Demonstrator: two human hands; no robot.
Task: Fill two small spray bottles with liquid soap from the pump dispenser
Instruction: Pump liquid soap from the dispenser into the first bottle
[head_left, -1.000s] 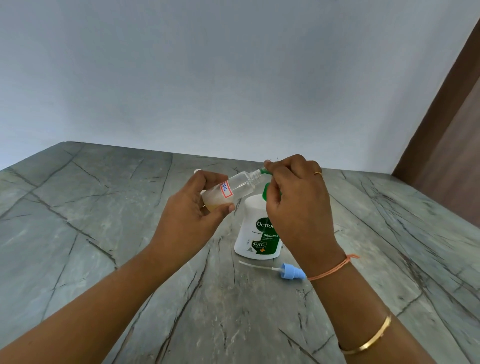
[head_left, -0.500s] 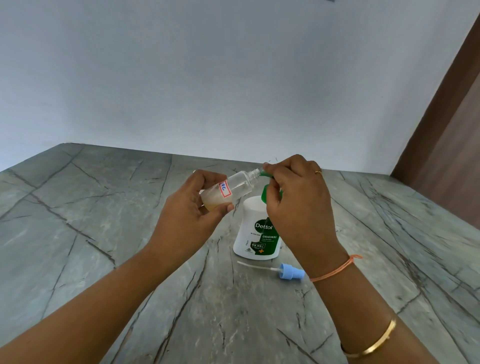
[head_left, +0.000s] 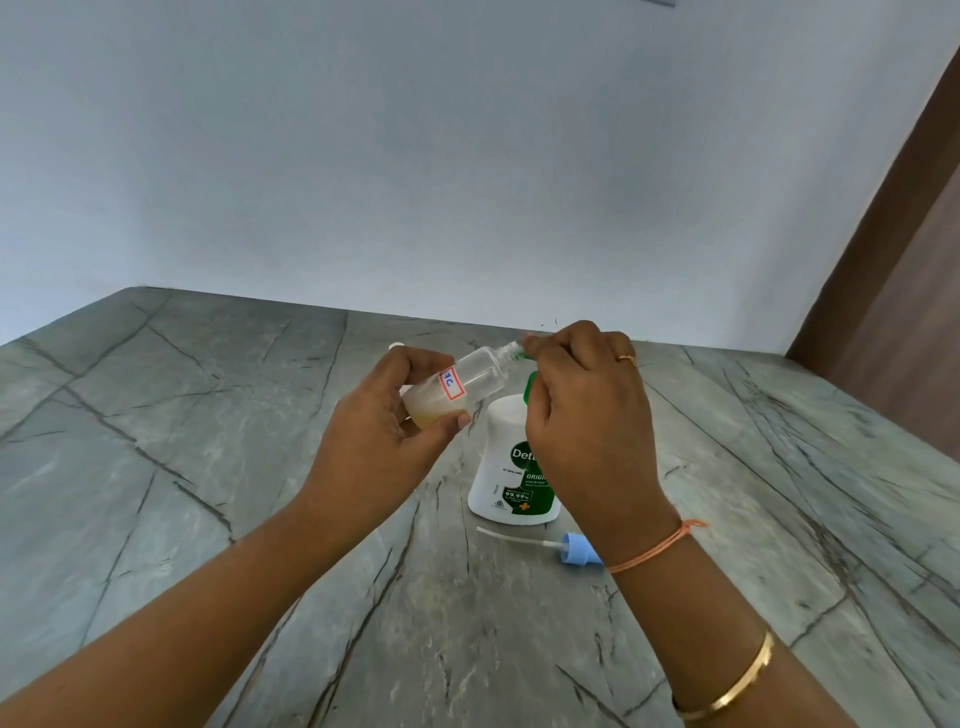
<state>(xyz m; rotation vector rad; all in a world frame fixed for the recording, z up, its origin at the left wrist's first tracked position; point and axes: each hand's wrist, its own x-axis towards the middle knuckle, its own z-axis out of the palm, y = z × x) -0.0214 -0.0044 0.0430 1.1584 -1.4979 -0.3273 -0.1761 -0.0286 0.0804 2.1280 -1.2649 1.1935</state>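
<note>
The small clear plastic spray bottle (head_left: 467, 387), uncapped and holding a little pale yellowish liquid, is tilting in the air, its open neck meeting the green pump head (head_left: 530, 387) of the white plastic soap dispenser (head_left: 506, 467). The left hand (head_left: 379, 447) is gripping the bottle's lower half, fingers (head_left: 421, 361) and thumb curled round it. The right hand (head_left: 587, 415) is curling its fingers over the pump head. A blue spray cap with a white tube (head_left: 574, 551) is lying on the grey veined stone bench (head_left: 208, 415), just in front of the dispenser.

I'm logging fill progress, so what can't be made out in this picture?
Head view only:
Where the spray bottle mouth meets the pump dispenser nozzle: covered by the right hand.
Dispenser label: right part behind that hand's wrist.
The blue spray cap: end hidden by the wrist.
Second bottle: not identifiable; only a white bit shows behind the left hand.
</note>
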